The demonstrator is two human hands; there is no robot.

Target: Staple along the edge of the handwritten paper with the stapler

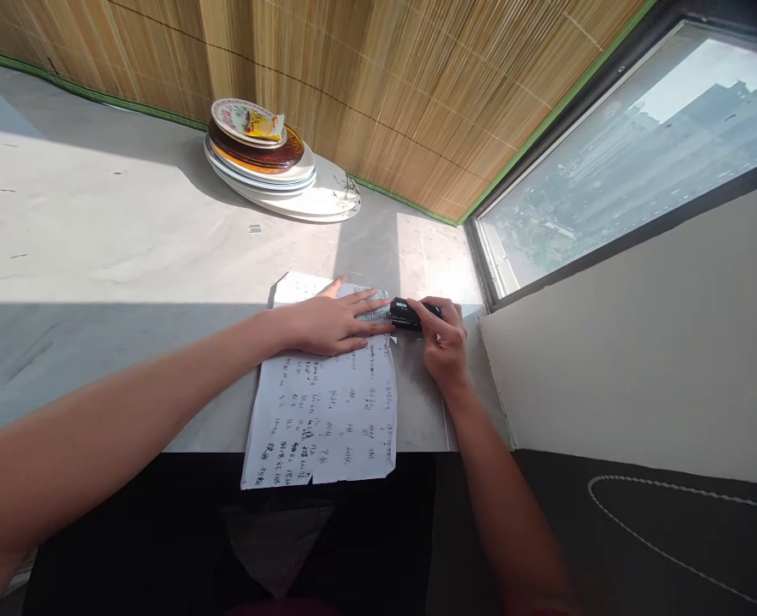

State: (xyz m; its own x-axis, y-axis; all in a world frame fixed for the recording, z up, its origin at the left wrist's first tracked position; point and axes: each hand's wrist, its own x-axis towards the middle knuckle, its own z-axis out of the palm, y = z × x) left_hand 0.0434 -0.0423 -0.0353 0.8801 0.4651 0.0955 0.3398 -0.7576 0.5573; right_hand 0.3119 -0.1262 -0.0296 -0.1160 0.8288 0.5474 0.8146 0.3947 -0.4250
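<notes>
Sheets of white paper [327, 411] covered in handwriting lie on the grey tabletop, their lower end reaching past the front edge. My left hand [333, 321] is spread flat on the upper part of the paper, fingers pointing right. A black stapler [407, 314] is at the paper's right edge, just beyond the left fingertips. Around its rear end my right hand [444, 338] is closed, thumb on top. How far the stapler's jaws reach over the paper is hard to make out.
A stack of plates [259, 184] with a yellow packet [264, 126] on top stands at the back. Staple strips [254, 228] lie nearer. Behind hangs a bamboo blind [352, 77]. A window [609, 188] and white wall [641, 342] bound the right side.
</notes>
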